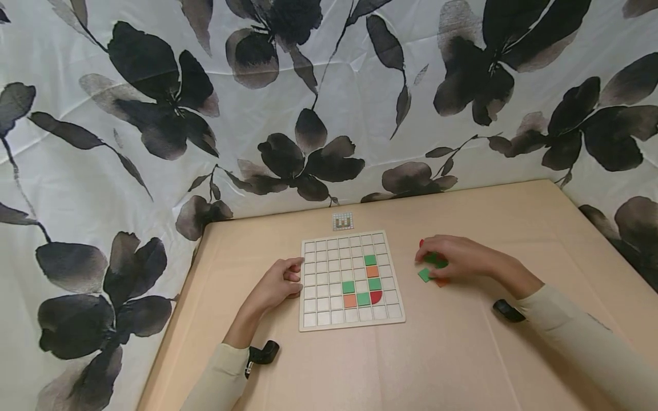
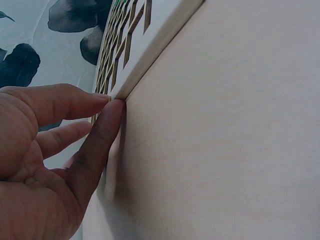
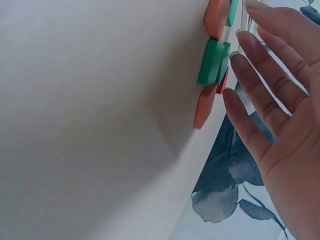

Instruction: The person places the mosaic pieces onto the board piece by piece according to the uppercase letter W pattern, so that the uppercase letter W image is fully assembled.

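A white gridded board (image 1: pixel 311 274) lies on the table with green squares (image 1: pixel 348 287), orange squares (image 1: pixel 350 300) and one red rounded piece (image 1: pixel 376 297) in its right-hand cells. At its left edge, my left hand (image 1: pixel 275 285) pinches the rim between thumb and finger; the left wrist view shows this at the board's corner (image 2: pixel 150 57). To the board's right, my right hand (image 1: pixel 462 254) hovers over a loose cluster of tiles, partly hiding them. Green (image 3: pixel 210 62), orange (image 3: pixel 204 107) and red (image 3: pixel 223 82) tiles stand beside its spread, slightly bent fingers, nothing visibly gripped.
A small card with a gridded pattern (image 1: pixel 342 221) lies just beyond the board. The tan table (image 1: pixel 354 371) ends at the back against a white cloth with dark flowers (image 1: pixel 308 165). Each wrist wears a black device (image 1: pixel 264 352).
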The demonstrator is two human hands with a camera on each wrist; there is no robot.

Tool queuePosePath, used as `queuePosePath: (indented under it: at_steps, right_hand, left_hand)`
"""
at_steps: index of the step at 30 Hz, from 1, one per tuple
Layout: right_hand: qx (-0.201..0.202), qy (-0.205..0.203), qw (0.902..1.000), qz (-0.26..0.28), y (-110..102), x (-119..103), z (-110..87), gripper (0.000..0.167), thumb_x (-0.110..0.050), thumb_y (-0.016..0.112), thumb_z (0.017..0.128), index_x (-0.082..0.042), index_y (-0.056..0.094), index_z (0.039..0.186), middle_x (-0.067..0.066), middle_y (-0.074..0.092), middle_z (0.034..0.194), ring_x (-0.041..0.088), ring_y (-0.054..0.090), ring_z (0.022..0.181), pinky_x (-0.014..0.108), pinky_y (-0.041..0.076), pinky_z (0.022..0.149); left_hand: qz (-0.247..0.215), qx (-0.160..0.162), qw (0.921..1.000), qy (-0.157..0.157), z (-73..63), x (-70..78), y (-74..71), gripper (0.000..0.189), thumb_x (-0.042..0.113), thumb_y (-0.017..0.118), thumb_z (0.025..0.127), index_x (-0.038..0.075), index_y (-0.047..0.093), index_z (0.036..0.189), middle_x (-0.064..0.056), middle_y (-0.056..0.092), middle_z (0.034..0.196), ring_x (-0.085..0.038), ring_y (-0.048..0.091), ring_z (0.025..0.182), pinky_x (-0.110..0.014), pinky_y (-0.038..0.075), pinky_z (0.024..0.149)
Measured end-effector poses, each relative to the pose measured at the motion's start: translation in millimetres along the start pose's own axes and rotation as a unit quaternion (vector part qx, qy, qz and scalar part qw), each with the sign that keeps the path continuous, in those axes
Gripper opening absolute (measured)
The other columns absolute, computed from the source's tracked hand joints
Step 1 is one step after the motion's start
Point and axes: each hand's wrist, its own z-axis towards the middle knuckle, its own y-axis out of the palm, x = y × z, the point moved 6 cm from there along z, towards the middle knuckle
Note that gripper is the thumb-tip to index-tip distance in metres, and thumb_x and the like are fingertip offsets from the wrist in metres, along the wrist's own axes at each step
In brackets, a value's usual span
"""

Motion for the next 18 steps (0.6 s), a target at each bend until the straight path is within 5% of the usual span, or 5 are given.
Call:
queuePosePath:
  at_steps: [18]
  right_hand:
    - [-0.005, -0.019, 0.9998, 0.008, -4.8, 11.6, -13.4, 0.023, -0.022, 0.085, 0.083, -0.029, 0.074, 0.103, -0.014, 0.064, 0.109, 0.014, 0.056, 0.098, 0.032, 0.053, 0.083]
  left_hand:
    - [-0.006, -0.004, 0.9999, -0.008, 6.3, 3.7, -2.9, 0.069, -0.017, 0.065, 0.086, 0.002, 0.047, 0.15, -0.015, 0.045, 0.119, -0.022, 0.047, 0.096, -0.03, 0.058, 0.067]
